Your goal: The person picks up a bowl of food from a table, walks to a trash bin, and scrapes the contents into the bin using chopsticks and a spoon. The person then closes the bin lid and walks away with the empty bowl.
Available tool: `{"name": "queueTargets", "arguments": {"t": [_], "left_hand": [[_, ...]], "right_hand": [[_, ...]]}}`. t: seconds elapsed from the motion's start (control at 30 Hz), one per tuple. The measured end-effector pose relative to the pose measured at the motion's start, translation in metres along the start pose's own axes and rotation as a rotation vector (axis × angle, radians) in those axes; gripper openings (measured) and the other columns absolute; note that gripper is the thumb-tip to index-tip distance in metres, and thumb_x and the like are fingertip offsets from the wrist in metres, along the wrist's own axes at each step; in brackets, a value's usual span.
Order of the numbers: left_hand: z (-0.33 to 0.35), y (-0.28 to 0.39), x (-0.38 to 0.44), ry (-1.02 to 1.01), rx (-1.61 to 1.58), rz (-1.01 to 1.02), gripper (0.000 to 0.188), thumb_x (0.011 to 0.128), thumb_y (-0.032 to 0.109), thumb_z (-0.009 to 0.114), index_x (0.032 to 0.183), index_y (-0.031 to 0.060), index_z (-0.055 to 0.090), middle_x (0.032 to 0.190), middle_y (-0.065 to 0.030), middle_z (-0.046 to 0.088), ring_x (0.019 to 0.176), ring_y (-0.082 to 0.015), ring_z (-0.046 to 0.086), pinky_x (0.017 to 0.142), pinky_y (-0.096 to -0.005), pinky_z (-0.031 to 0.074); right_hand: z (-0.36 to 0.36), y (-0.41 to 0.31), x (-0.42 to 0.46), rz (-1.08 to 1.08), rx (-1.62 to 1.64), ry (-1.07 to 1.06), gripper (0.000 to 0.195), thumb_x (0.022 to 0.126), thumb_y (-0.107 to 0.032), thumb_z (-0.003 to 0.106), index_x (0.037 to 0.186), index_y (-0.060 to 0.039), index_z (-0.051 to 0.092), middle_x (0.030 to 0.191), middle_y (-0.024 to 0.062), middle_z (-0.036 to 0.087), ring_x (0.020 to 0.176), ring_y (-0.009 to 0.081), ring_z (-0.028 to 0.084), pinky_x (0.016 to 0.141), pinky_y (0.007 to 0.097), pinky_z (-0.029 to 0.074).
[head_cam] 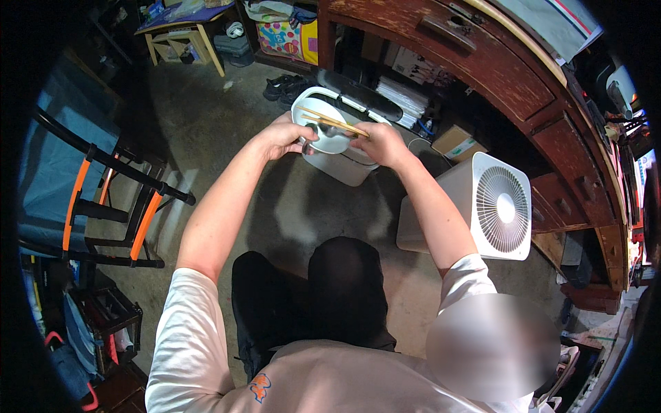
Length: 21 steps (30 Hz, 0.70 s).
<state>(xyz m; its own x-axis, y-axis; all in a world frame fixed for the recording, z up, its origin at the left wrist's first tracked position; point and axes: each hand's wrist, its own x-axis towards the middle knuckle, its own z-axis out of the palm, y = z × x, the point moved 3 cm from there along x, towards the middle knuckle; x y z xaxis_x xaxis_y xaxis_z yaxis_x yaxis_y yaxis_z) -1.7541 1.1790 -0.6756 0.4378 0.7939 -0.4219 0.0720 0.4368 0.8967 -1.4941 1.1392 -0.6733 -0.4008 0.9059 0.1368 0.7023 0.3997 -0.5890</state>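
Note:
Both hands are held out over a white trash bin whose black lid stands raised behind it. Between them is a white bowl, tilted, above the bin's opening. My left hand is closed at the bowl's near left edge, around a shiny metal utensil, apparently a spoon. In my right hand are wooden chopsticks, which lie across the bowl and point left. The right fingers are at the bowl's right side; whether they also grip its rim is hard to see.
A white box-shaped appliance with a round fan grille stands right of my right forearm. Behind are a wooden desk, a cardboard box and black shoes. A folding frame with orange bars is on the left.

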Motion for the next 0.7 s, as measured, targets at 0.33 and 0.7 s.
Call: {"name": "queueTargets", "arguments": {"t": [0.33, 0.7], "left_hand": [[-0.003, -0.009, 0.014, 0.099, 0.063, 0.02, 0.086, 0.08, 0.002, 0.083, 0.155, 0.0001, 0.04, 0.121, -0.0203, 0.069, 0.09, -0.0232, 0.078, 0.069, -0.0316, 0.07], [0.006, -0.009, 0.028, 0.122, 0.07, 0.029, 0.086, 0.079, -0.001, 0.082, 0.153, 0.0004, 0.039, 0.125, -0.0195, 0.067, 0.097, -0.0258, 0.077, 0.071, -0.0356, 0.07]], "right_hand": [[-0.006, 0.011, -0.02, 0.312, -0.05, 0.146, 0.026, 0.094, -0.022, 0.077, 0.119, -0.0143, 0.077, 0.098, 0.0158, 0.078, 0.095, 0.036, 0.075, 0.083, 0.0485, 0.058], [0.003, 0.022, -0.026, 0.457, -0.098, 0.179, 0.024, 0.097, -0.021, 0.075, 0.12, -0.0141, 0.075, 0.102, 0.0176, 0.078, 0.099, 0.0372, 0.075, 0.085, 0.0489, 0.059]]}}
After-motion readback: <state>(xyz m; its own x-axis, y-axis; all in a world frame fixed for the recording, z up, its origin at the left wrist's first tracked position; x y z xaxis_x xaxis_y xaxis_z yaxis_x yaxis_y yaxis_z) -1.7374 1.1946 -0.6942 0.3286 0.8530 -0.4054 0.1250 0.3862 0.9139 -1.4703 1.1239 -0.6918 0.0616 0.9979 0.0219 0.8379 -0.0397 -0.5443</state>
